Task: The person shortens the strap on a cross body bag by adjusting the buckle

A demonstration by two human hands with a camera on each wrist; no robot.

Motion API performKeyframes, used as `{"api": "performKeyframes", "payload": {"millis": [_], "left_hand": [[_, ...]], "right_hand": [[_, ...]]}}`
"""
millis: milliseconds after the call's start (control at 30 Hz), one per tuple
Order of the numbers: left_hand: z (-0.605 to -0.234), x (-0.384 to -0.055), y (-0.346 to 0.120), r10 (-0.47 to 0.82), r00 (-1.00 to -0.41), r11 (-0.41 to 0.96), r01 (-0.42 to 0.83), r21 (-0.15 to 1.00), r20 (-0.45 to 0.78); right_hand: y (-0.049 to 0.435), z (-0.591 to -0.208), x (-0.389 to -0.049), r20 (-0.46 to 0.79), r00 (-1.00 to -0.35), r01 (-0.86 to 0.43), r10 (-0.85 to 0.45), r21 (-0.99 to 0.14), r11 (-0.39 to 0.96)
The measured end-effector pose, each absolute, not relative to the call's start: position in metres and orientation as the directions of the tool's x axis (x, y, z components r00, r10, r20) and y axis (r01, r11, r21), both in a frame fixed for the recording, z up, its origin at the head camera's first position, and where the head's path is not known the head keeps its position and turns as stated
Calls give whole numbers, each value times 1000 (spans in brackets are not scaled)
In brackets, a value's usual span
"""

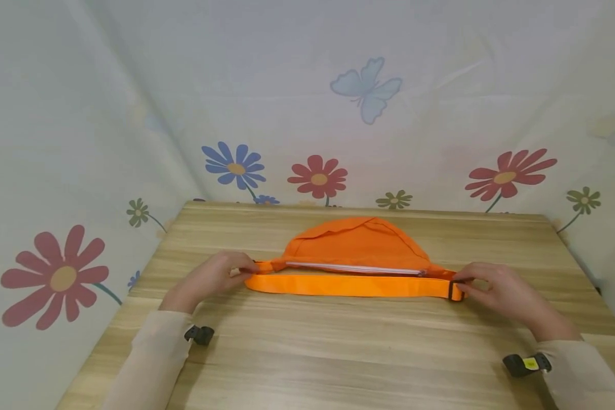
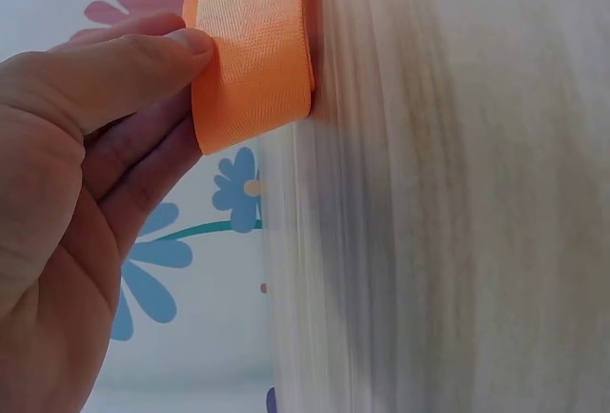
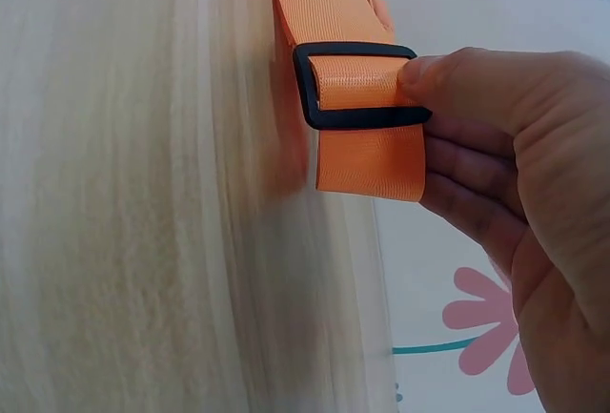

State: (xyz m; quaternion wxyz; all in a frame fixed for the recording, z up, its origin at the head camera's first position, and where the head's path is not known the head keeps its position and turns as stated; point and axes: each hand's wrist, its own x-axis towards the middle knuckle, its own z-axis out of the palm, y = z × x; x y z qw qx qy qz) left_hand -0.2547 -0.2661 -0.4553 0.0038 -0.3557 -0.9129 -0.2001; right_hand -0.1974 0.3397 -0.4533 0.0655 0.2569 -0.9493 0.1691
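Observation:
An orange waist bag [image 1: 359, 245] lies on the table, its domed side toward the back wall and a white zipper [image 1: 359, 267] along its near edge. In front of it the orange strap [image 1: 348, 285] runs straight from side to side, doubled back at both ends. My left hand [image 1: 217, 279] pinches the strap's left fold between thumb and fingers; the left wrist view shows the thumb [image 2: 157, 55] on the webbing. At the other end my right hand [image 1: 502, 290] pinches the strap beside a black slider buckle [image 3: 362, 86], thumb tip at the buckle's edge.
The wood-grain table [image 1: 338, 353] reaches back to a pale wall sheet [image 1: 266, 74] printed with flowers and a butterfly. Similar sheeting stands at left and right. A black wrist device [image 1: 200, 335] sits on the left sleeve, and another [image 1: 525, 364] on the right.

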Motion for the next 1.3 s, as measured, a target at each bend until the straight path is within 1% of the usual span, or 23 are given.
{"api": "performKeyframes", "payload": {"millis": [100,300,400,533,667,767,900,967,1133,1233,1300], "left_hand": [[-454,-252,-264,639,-756,663,636,395,142],[-452,-244,-261,589,-804,698,555,453,79],[-451,-244,-260,582,-811,701,540,466,64],[-451,-243,-258,586,-807,693,543,475,68],[-450,-241,-257,599,-795,671,562,484,93],[-449,-239,-256,611,-782,645,583,494,124],[-446,-238,-253,625,-759,609,620,494,183],[-444,-239,-252,631,-746,592,641,489,214],[-439,-238,-244,625,-723,595,685,420,294],[-434,-236,-234,586,-733,632,680,372,345],[-430,-235,-226,547,-752,668,657,350,368]], "right_hand": [[340,-453,-196,186,-873,-486,-450,-295,822],[341,-453,-194,209,-865,-501,-456,-297,813],[341,-455,-194,270,-833,-547,-482,-278,790],[342,-458,-196,366,-769,-623,-524,-245,743],[341,-458,-196,405,-731,-662,-549,-223,716],[338,-455,-195,404,-730,-662,-552,-217,717],[331,-449,-191,387,-750,-640,-536,-220,736],[326,-445,-189,400,-748,-639,-530,-217,738],[311,-435,-186,462,-738,-627,-492,-201,752],[301,-428,-183,465,-760,-593,-454,-212,777],[294,-423,-182,437,-791,-558,-427,-230,797]]}}
